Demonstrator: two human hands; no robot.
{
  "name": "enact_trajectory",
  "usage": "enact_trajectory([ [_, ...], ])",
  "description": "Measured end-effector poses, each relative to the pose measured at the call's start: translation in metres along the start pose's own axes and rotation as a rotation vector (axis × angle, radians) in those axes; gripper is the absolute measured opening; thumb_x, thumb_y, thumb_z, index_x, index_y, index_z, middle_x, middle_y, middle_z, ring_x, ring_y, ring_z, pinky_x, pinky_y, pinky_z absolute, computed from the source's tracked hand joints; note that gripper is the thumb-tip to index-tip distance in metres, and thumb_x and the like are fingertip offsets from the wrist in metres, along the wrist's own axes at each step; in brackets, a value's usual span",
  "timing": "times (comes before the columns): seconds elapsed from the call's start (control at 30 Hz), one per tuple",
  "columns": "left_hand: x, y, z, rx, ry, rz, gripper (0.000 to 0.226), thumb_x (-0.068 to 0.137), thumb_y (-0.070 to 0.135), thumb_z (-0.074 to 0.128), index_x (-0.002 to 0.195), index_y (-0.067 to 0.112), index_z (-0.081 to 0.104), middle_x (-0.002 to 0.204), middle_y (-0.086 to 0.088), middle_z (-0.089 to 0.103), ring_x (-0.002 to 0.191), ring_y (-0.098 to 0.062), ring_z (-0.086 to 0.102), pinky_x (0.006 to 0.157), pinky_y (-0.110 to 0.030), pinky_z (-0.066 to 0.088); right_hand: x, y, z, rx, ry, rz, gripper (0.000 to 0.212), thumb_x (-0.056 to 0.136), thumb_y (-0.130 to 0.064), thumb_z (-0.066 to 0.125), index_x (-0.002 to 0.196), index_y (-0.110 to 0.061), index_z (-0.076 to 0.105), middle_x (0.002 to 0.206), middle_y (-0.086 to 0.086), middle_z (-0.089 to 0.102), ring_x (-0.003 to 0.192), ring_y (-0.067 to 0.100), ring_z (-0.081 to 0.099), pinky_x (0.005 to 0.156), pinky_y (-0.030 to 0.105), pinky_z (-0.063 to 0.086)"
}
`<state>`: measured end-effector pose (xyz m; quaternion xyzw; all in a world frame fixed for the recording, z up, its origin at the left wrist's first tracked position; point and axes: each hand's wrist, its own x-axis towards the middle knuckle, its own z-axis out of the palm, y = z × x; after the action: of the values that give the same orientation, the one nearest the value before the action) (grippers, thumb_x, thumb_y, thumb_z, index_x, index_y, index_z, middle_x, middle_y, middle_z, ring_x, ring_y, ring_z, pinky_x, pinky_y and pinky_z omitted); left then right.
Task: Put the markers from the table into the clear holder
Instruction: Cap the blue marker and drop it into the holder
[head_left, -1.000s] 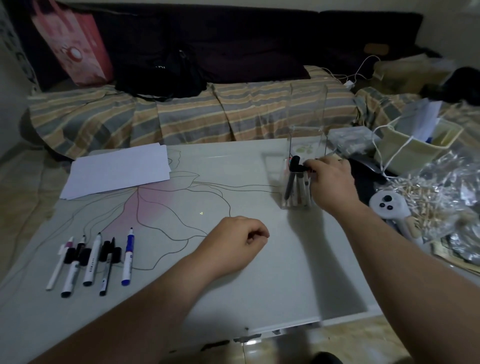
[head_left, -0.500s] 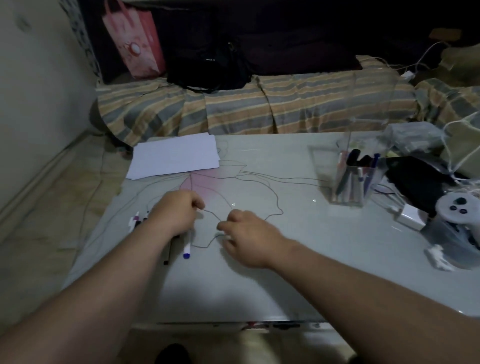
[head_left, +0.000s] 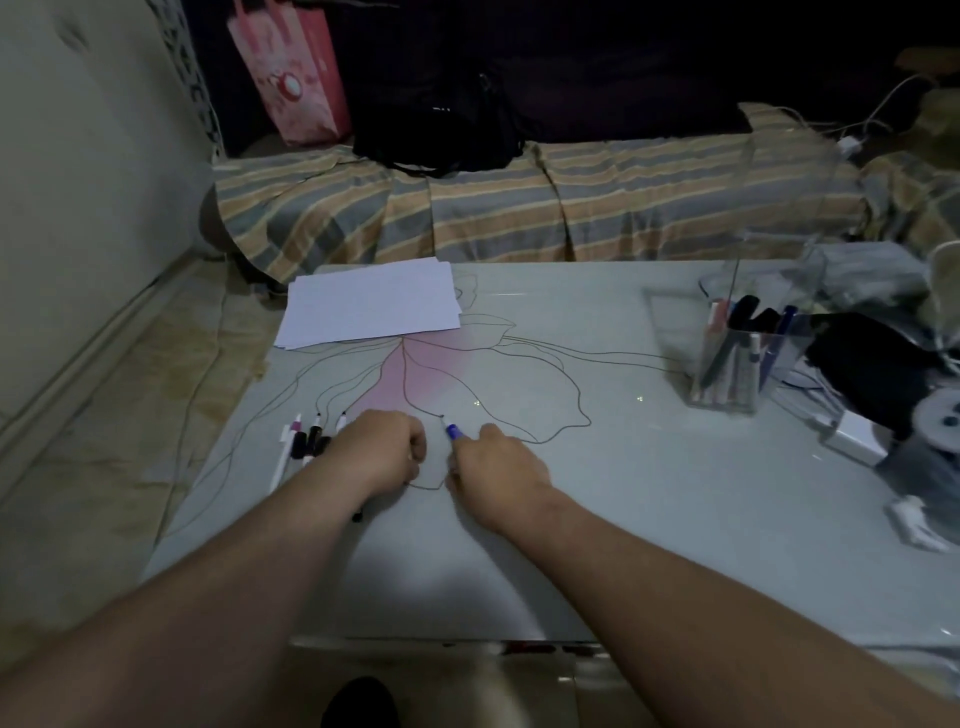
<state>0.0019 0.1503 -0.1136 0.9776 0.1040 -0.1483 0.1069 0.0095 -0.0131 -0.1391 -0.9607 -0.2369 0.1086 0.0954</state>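
Observation:
Several markers (head_left: 298, 446) lie side by side on the white table (head_left: 623, 519) at the near left. My left hand (head_left: 382, 452) rests on them as a curled fist and hides most of the row; whether it grips one is not visible. Just to its right, my right hand (head_left: 493, 473) pinches a blue marker (head_left: 452, 431), whose cap end points away from me, low over the table. The clear holder (head_left: 737, 364) stands upright at the far right with several markers in it.
A stack of white paper (head_left: 371, 304) lies at the table's far left. A black pouch (head_left: 872, 364), a white charger (head_left: 852, 441) and plastic bags crowd the right edge. A striped sofa (head_left: 519, 208) runs behind the table.
My right hand came away from the holder, crossed to the left and closed on the blue marker. My left hand slid onto the marker row. The view swung left.

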Motion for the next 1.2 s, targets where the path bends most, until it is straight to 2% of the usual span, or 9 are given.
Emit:
enact_trajectory([
  [0.1, -0.003, 0.011, 0.006, -0.057, 0.021, 0.067, 0.019, 0.077, 0.029, 0.073, 0.092, 0.038, 0.065, 0.092, 0.013, 0.066, 0.093, -0.016, 0.061, 0.103, -0.045, 0.044, -0.007, 0.033, -0.012, 0.128, 0.010, 0.081, 0.025, 0.100, -0.015, 0.046, 0.125, -0.009, 0.044, 0.111, 0.021, 0.061, 0.099, 0.040, 0.061, 0.071, 0.038, 0.040],
  [0.2, -0.007, 0.029, 0.003, -0.247, 0.118, 0.142, 0.016, 0.094, 0.021, 0.061, 0.104, 0.033, 0.062, 0.099, 0.007, 0.070, 0.091, -0.017, 0.067, 0.075, -0.031, 0.043, -0.015, 0.062, -0.033, 0.229, 0.033, 0.133, 0.040, 0.092, -0.003, 0.044, 0.131, -0.012, 0.038, 0.105, 0.020, 0.059, 0.088, 0.036, 0.055, 0.072, 0.039, 0.043],
  [0.3, -0.005, 0.043, -0.001, -0.654, 0.196, 0.140, 0.021, 0.096, 0.006, 0.060, 0.106, 0.024, 0.063, 0.092, -0.004, 0.068, 0.065, -0.021, 0.069, 0.055, -0.024, 0.054, -0.023, 0.086, -0.059, 0.295, 0.143, 0.151, 0.040, 0.095, -0.011, 0.047, 0.134, -0.020, 0.048, 0.111, 0.014, 0.062, 0.091, 0.031, 0.052, 0.075, 0.037, 0.043],
  [0.4, 0.001, 0.050, -0.003, -0.726, 0.205, 0.128, 0.029, 0.087, 0.010, 0.074, 0.109, 0.028, 0.071, 0.099, 0.008, 0.071, 0.078, -0.011, 0.070, 0.076, -0.019, 0.057, -0.036, 0.102, -0.080, 0.385, 0.262, 0.131, 0.019, 0.101, -0.042, 0.048, 0.110, -0.034, 0.063, 0.087, -0.007, 0.066, 0.085, 0.022, 0.058, 0.072, 0.037, 0.049],
  [0.47, 0.000, 0.056, -0.004, -0.761, 0.196, 0.155, 0.030, 0.084, 0.012, 0.078, 0.107, 0.030, 0.074, 0.102, 0.011, 0.074, 0.087, -0.004, 0.069, 0.087, -0.020, 0.053, -0.043, 0.108, -0.089, 0.300, 0.318, 0.054, 0.019, 0.099, -0.049, 0.048, 0.097, -0.037, 0.063, 0.075, -0.008, 0.059, 0.078, 0.019, 0.056, 0.066, 0.035, 0.048],
  [0.63, -0.004, 0.075, -0.006, -0.870, 0.230, 0.243, 0.029, 0.084, 0.009, 0.078, 0.097, 0.035, 0.075, 0.094, 0.016, 0.077, 0.081, 0.013, 0.065, 0.081, -0.014, 0.046, -0.053, 0.112, -0.099, -0.025, 0.446, -0.040, 0.026, 0.098, -0.055, 0.047, 0.109, -0.042, 0.067, 0.084, -0.010, 0.052, 0.087, 0.020, 0.054, 0.066, 0.034, 0.037],
  [0.77, -0.007, 0.086, -0.006, -0.885, 0.255, 0.269, 0.029, 0.083, 0.010, 0.080, 0.099, 0.034, 0.077, 0.088, 0.020, 0.076, 0.082, -0.001, 0.066, 0.084, -0.020, 0.051, -0.054, 0.114, -0.097, -0.051, 0.464, -0.053, 0.027, 0.098, -0.056, 0.046, 0.107, -0.042, 0.067, 0.083, -0.009, 0.051, 0.088, 0.022, 0.056, 0.066, 0.033, 0.034],
  [1.03, -0.020, 0.110, -0.008, -0.763, 0.306, 0.369, 0.022, 0.087, 0.019, 0.076, 0.104, 0.032, 0.078, 0.092, 0.019, 0.077, 0.086, 0.009, 0.067, 0.075, -0.002, 0.044, -0.054, 0.112, -0.093, -0.147, 0.457, -0.071, 0.031, 0.101, -0.055, 0.045, 0.103, -0.032, 0.065, 0.082, -0.008, 0.047, 0.090, 0.026, 0.061, 0.062, 0.032, 0.032],
  [1.2, -0.023, 0.120, -0.008, -0.684, 0.330, 0.387, 0.020, 0.088, 0.017, 0.072, 0.101, 0.031, 0.079, 0.088, 0.019, 0.075, 0.084, 0.009, 0.065, 0.071, -0.001, 0.041, -0.052, 0.116, -0.088, -0.105, 0.429, -0.054, 0.028, 0.101, -0.055, 0.046, 0.104, -0.033, 0.064, 0.078, -0.008, 0.043, 0.086, 0.025, 0.060, 0.061, 0.033, 0.034],
])
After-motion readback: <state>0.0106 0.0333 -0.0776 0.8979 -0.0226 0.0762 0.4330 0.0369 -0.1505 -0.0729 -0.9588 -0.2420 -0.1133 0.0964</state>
